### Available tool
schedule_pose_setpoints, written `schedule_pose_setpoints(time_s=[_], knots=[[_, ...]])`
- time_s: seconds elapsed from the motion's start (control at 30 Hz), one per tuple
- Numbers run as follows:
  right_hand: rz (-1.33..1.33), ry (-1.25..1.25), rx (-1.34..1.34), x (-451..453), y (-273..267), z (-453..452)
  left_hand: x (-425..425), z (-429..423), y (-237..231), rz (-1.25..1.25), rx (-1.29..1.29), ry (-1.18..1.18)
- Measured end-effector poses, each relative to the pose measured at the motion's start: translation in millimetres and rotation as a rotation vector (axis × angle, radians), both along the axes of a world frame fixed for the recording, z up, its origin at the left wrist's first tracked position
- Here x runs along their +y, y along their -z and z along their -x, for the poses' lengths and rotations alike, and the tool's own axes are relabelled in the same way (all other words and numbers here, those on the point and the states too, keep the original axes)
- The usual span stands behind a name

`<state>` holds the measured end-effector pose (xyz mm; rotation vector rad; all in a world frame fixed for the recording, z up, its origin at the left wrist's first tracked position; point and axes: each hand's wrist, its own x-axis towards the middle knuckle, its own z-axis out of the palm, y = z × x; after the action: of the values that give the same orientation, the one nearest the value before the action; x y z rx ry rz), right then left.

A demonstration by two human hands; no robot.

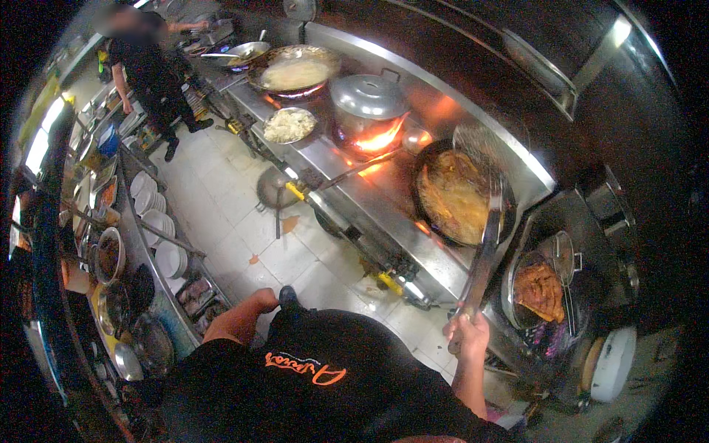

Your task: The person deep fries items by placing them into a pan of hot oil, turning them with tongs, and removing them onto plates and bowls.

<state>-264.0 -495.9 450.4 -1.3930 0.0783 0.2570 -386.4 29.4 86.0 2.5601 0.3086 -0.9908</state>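
Note:
My right hand (467, 332) grips the wooden handle (475, 282) of a long metal cooking tool. Its metal shaft (496, 194) reaches over a black wok (418, 183), and a blurred perforated skimmer head (476, 138) shows near the wok's far rim. Hot oil bubbles in this wok around large browned pieces of food (454, 166). My left hand (266, 299) hangs beside my body, fingers curled, with nothing visible in it. To the right of the wok, a fried golden-brown piece of meat (538, 290) rests in a metal pan or strainer (508, 299).
Flames lick a lidded pot (370, 97) on the steel range (382, 213). Beyond are a bowl of pale food (289, 125) and another wok (332, 61). A person (147, 72) stands at the far left. Stacked white plates (171, 260) line the left shelf; a pan (271, 185) sits low beside the range.

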Motion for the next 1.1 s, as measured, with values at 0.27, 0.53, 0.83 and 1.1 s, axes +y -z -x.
schedule_pose_setpoints(time_s=[0.27, 0.53, 0.83, 1.1], knots=[[0.100, -0.306, -0.075, 156, -15, -69, 87, 92, 56, -0.094, 0.121, -0.085], [0.099, -0.403, 0.148, 331, 60, -74, 157, 112, 68, 0.068, -0.003, -0.681], [0.120, -0.369, 0.100, 437, 43, -101, 259, 94, 54, 0.021, -0.165, -0.772], [0.445, -0.308, -0.079, 516, 13, -208, 295, -34, -67, 0.248, -0.158, -0.792]])
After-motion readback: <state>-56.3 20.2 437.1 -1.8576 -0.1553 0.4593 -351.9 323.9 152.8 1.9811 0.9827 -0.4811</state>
